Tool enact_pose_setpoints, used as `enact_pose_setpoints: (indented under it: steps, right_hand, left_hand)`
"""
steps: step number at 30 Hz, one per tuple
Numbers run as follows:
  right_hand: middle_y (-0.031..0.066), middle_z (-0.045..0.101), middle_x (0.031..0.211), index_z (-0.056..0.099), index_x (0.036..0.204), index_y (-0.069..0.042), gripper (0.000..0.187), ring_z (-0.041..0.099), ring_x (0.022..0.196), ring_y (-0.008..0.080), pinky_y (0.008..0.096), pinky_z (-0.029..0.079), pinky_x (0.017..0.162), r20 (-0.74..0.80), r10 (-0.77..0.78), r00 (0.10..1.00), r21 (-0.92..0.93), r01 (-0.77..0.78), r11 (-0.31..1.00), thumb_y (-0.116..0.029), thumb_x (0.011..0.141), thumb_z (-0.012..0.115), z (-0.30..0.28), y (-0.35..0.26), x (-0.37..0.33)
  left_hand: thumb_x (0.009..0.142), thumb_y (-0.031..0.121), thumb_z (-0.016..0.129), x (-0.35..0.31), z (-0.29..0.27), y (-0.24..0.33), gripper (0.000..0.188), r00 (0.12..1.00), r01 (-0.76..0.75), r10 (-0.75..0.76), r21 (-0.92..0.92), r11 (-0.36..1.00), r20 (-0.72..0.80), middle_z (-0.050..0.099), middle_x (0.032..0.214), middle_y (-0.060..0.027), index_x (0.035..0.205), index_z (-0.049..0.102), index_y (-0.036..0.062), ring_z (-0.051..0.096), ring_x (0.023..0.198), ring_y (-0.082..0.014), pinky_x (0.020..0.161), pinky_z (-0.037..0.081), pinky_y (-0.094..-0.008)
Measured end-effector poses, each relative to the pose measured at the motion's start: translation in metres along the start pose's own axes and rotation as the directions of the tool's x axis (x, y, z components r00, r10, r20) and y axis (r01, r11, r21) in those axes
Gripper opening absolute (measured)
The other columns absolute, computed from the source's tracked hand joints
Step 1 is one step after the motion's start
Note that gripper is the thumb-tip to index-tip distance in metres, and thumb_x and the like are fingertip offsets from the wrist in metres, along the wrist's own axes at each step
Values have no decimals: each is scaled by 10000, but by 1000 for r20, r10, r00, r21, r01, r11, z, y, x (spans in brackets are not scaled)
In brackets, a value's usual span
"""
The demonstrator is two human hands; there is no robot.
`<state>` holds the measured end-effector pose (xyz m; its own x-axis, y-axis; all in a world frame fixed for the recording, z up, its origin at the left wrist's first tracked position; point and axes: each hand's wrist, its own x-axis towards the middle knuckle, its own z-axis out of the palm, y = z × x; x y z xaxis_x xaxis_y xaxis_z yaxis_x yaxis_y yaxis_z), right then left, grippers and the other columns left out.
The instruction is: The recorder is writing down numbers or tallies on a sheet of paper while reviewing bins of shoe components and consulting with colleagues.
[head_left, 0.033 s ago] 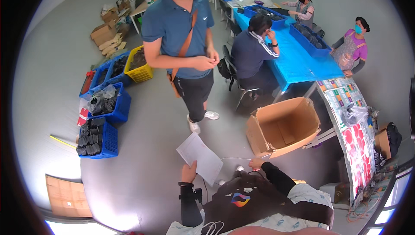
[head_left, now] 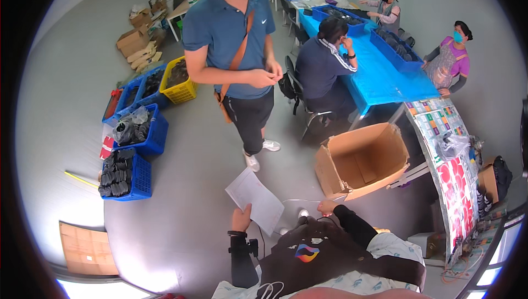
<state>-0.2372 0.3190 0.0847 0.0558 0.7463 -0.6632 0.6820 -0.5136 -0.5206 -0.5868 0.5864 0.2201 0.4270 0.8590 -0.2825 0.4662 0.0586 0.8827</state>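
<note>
My left hand [head_left: 241, 218] is closed on the lower left edge of a white sheet of paper [head_left: 256, 200]. The sheet is tilted, with faint printing on it. My right hand [head_left: 327, 207] is curled closed in front of my dark top, just below a cardboard box. A thin white cable [head_left: 300, 200] reaches that hand from the left. Whether the fingers grip the cable or something else is too small to tell. Black sleeves cover both forearms, and a dark band is round my left wrist.
Ahead stands a person [head_left: 234, 51] in a blue shirt. An open cardboard box [head_left: 360, 161] is at right, near a blue-covered table [head_left: 379, 87] with several people. Blue crates [head_left: 142, 175] of dark parts and a yellow crate [head_left: 179, 92] line the left.
The view has shifted very slightly, and the standing person's head is turned a little more this way. My hands and the paper stay as they were.
</note>
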Motion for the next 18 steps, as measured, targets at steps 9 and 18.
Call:
enact_pose_setpoints:
  steps: [9,18]
  right_hand:
    - [266,185,1687,154,1649,-14,952,661,1208,289,341,581,848,-671,-597,440,-422,435,795,-172,898,717,-153,-190,-69]
    - [214,150,1717,221,1633,10,840,658,819,222,296,541,715,-836,-472,278,-65,805,590,29,885,603,-306,-282,-118]
  left_hand:
    - [968,369,688,17,-18,-34,491,995,80,-77,29,996,-70,754,965,-282,1125,713,-96,756,914,-372,790,567,-478]
    - [1003,271,677,44,-3,122,340,996,-82,80,-32,996,-33,743,870,-99,1123,712,-45,701,737,-169,612,538,-337]
